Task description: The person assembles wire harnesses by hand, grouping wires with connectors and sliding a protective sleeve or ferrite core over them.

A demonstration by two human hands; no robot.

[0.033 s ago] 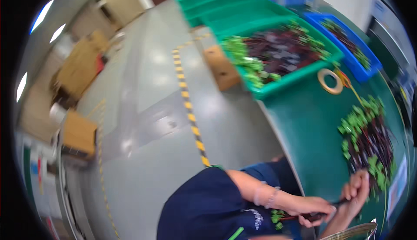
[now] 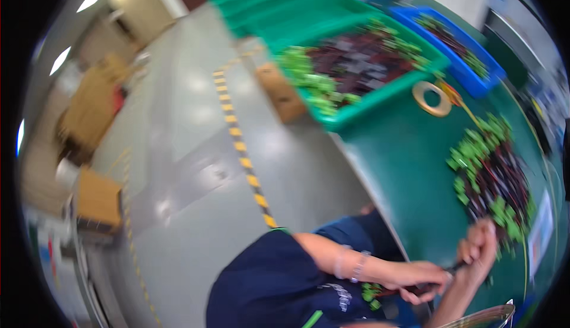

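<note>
My left hand (image 2: 418,277), with a bracelet on its wrist, is closed on a dark wire bundle (image 2: 454,267) just off the edge of the green table (image 2: 404,168). Green connectors (image 2: 371,292) of that bundle hang below my left forearm. My right hand (image 2: 478,246) grips the same bundle's other end from above, at the near edge of a pile of green connectors with dark wires (image 2: 490,173) lying on the table. The picture is tilted and blurred.
A green bin (image 2: 380,93) full of the same wired connectors stands at the table's far end, with a blue bin (image 2: 460,52) beside it and a tape roll (image 2: 432,98) in front. Left of the table are grey floor, a yellow-black striped line (image 2: 246,162) and cardboard boxes (image 2: 98,197).
</note>
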